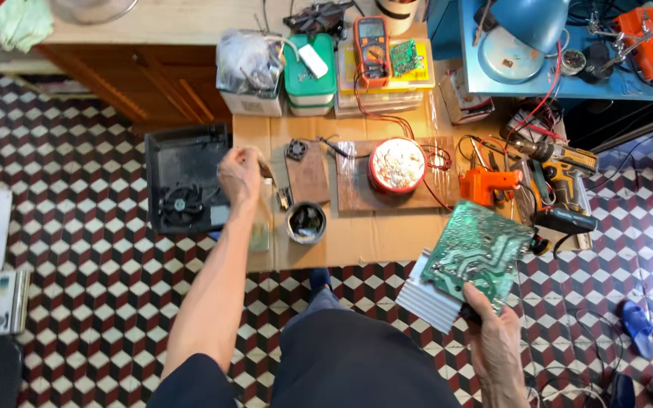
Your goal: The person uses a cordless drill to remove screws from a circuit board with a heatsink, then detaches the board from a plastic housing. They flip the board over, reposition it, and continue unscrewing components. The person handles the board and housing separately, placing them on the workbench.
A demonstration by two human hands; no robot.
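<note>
Two bare hands work apart: the right hand grips a green circuit board with finned aluminium heatsink over the floor; the left hand pinches something small, unidentifiable, above the cardboard-covered table.

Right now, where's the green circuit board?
In the head view, lower right: the green circuit board is held up by the right hand, just off the cardboard-covered table, below the orange tool.
</note>
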